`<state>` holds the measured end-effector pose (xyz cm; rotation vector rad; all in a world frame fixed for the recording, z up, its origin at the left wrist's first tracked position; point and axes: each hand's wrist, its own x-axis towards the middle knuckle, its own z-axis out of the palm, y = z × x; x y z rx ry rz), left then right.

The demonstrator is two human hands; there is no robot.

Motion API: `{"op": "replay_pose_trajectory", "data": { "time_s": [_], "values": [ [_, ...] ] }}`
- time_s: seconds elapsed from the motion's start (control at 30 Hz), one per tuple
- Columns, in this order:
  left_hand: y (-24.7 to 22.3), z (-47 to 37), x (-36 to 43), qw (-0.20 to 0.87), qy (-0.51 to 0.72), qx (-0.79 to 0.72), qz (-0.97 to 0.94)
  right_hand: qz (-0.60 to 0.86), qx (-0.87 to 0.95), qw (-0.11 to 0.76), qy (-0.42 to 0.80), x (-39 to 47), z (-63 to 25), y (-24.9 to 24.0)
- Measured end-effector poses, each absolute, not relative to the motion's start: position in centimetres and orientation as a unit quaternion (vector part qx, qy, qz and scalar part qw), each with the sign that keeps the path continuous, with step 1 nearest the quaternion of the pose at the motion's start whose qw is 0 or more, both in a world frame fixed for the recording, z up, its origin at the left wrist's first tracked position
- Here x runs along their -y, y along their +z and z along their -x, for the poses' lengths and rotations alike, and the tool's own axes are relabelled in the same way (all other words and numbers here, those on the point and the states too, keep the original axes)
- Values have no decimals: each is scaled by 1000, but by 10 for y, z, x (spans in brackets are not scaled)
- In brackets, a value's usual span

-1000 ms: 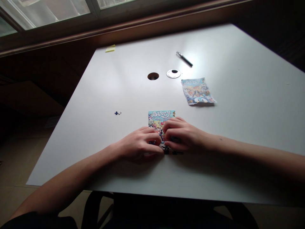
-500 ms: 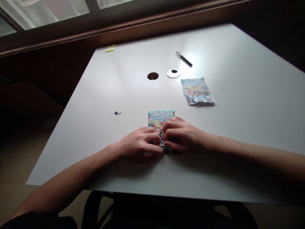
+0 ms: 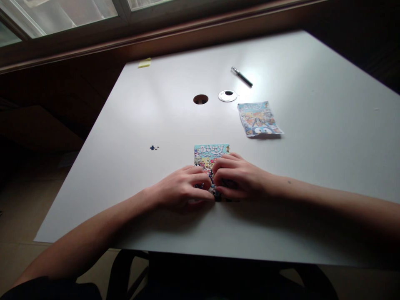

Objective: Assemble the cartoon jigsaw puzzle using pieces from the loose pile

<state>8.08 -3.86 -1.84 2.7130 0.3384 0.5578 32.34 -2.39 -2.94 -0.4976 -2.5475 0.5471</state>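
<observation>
A small colourful jigsaw puzzle (image 3: 212,150) lies flat near the front of the table, its light-blue lettered top edge facing away from me. My left hand (image 3: 189,186) curls over its lower left side, thumb along the bottom edge and fingers bent onto the pieces. From the other side, my right hand (image 3: 234,175) has its fingers bent down on the puzzle's right half. Both sets of fingertips nearly meet around the lower middle, and they hide much of the picture there. Off to the left lies a loose pair of joined-looking puzzle pieces (image 3: 154,147), blue and white.
A creased printed picture sheet (image 3: 259,118) lies beyond my right hand. Farther back are a black marker (image 3: 242,77), a round metal cover (image 3: 227,96), a cable hole (image 3: 200,99) and a yellow sticky note (image 3: 144,63) on the white table (image 3: 125,125).
Both hands stay almost in place over the puzzle. Only the right fingers shift very slightly at the lower middle; the other things lie as before.
</observation>
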Motion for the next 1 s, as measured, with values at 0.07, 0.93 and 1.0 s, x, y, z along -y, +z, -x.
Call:
{"op": "replay_pose_trajectory", "data": {
  "time_s": [0.07, 0.93, 1.0],
  "values": [
    [-19, -81, 39, 175, 198, -120, -957, 183, 932, 240, 198, 24, -323, -29],
    [-17, -81, 39, 172, 198, -122, -957, 193, 932, 234, 198, 23, -324, -31],
    [-17, -82, 39, 172, 198, -121, -957, 192, 932, 236, 196, 23, -324, -32]
  ]
}}
